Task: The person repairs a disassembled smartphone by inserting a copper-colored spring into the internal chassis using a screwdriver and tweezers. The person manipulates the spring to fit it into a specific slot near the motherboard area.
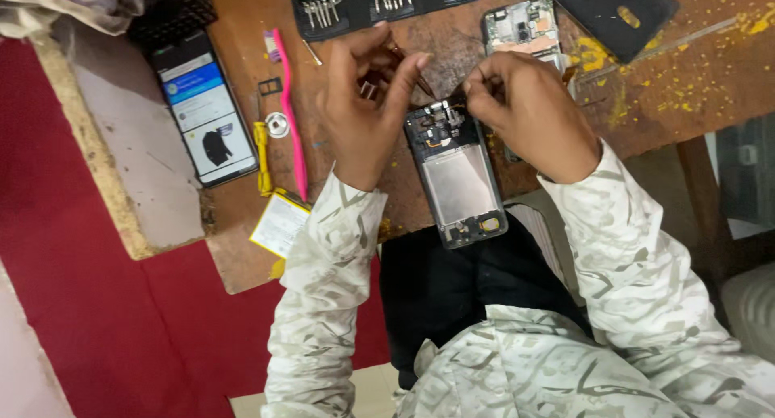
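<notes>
While pinching a slim tool (408,69) in left hand (367,103), right hand (525,111) clenched at opened phone (456,176) top: mid-disassembly; steady prying next, probably.

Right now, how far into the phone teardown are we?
Done: back cover off, battery out beside the pink brush, a circuit board lifted. In hand: left hand holds a thin tool over the opened phone frame; right hand pinches at its top end. Left: parts inside that top end.
</notes>
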